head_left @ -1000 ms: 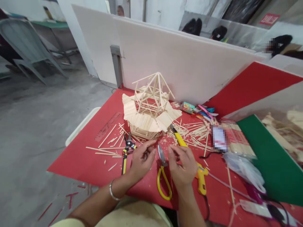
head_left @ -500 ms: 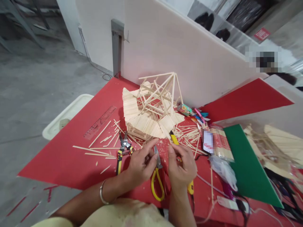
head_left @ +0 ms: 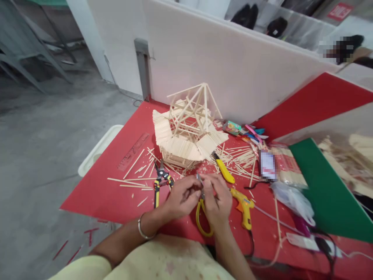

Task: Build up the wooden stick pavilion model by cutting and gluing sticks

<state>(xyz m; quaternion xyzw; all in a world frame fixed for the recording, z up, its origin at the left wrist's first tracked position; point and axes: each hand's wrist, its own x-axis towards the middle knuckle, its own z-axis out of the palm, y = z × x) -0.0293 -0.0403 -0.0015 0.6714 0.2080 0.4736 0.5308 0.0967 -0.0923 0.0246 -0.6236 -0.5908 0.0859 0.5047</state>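
My left hand (head_left: 181,197) and my right hand (head_left: 216,199) meet fingertip to fingertip just above the red table (head_left: 96,194). Both are pinched closed, and what they pinch is too small to make out. Under them lie yellow-handled scissors (head_left: 201,221), blade tip poking up between the fingers. A house model built of thin wooden sticks (head_left: 188,132) stands just beyond the hands. Left of my left hand lie yellow-and-black cutters (head_left: 160,182). To the right of my right hand are a yellow utility knife (head_left: 224,170) and a yellow glue gun (head_left: 244,206).
Loose sticks (head_left: 241,161) are strewn around the model. A red ruler (head_left: 133,151) lies to the left, a phone (head_left: 267,165) and a green board (head_left: 329,190) to the right. A white partition (head_left: 221,66) walls the back. A white tray (head_left: 97,149) sits past the left edge.
My two hands have closed in on each other and their fingertips now meet above the scissors. The camera view has shifted a little.
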